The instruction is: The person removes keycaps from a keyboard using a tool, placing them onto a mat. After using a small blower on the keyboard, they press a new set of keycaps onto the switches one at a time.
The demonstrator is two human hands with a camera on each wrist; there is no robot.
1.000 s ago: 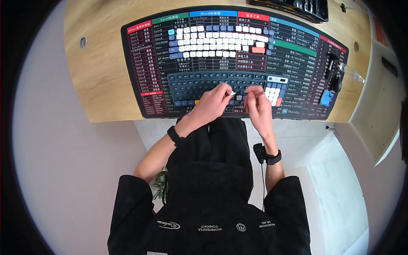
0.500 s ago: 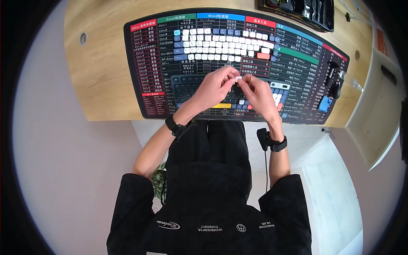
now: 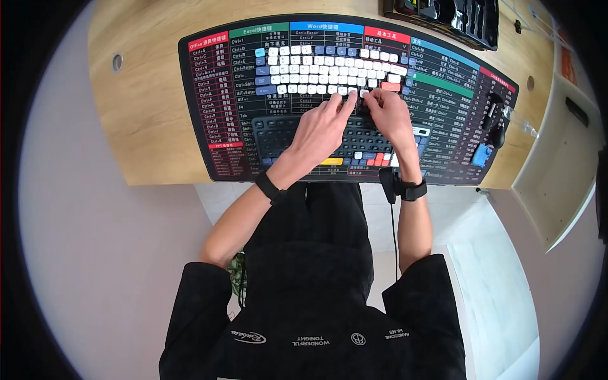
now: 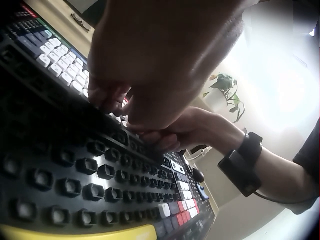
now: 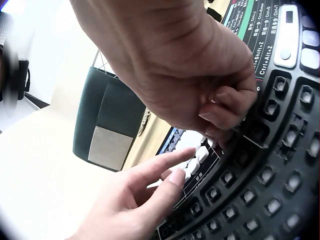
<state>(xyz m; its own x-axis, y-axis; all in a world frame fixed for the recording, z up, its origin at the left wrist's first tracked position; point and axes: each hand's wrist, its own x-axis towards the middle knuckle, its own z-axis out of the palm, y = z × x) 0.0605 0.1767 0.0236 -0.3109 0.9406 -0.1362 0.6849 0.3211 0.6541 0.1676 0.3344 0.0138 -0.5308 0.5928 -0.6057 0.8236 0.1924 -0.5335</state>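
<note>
My left hand (image 3: 320, 130) reaches over the dark keyboard (image 3: 278, 136) to the near row of loose white keycaps (image 3: 310, 69). In the right wrist view its index finger and thumb extend apart, fingertips right at white keycaps (image 5: 194, 166). Beside it my right hand (image 3: 391, 117) has its fingers curled, with the thin wire of a keycap puller (image 5: 256, 142) showing below them; the rest of the puller is hidden. Most of the keyboard shows bare switches (image 4: 95, 192), while a yellow space bar (image 3: 332, 161) and several white, blue and red keycaps (image 4: 182, 212) remain on it.
A large printed desk mat (image 3: 218, 120) lies under everything on the wooden desk (image 3: 145, 126). At the back right stands a black tray box (image 3: 443, 19). Black-handled tools (image 3: 494, 117) and a blue item (image 3: 482, 155) lie at the mat's right side.
Both hands came together over the keyboard around a white keycap, then moved away from the body to the loose keycap rows. The left hand's pinch on the keycap has opened.
</note>
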